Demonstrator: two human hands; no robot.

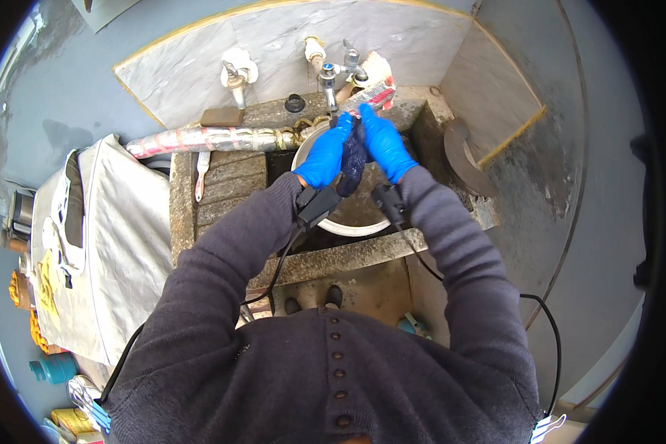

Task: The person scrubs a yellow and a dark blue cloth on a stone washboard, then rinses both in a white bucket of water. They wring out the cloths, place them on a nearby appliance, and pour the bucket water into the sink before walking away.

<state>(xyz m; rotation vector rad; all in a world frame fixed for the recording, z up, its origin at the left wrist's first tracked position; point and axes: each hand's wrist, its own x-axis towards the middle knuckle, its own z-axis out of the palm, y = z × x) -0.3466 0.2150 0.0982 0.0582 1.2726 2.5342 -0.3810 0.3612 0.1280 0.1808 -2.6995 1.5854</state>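
Note:
Both my hands wear blue gloves and meet over a round white-rimmed basin [351,228] with murky water in it. Between them hangs a dark navy, wet-looking knitted cloth [354,158], sock-like in shape. My left hand [326,154] grips its upper left side, thumb pointing up. On the other side, my right hand [387,145] pinches the upper end; the fingertips are partly hidden. A black wrist device with a cable sits at each sleeve cuff. The basin stands inside a rough stone sink [333,261], just below a metal tap [328,89].
A foil-wrapped pipe [216,139] runs left from the taps. A brush [201,176] lies on the ribbed stone washboard [233,180]. Another tap [236,83] projects from the tiled wall. A grey cover [127,233] drapes something at left; a curved dark piece [466,161] leans at right.

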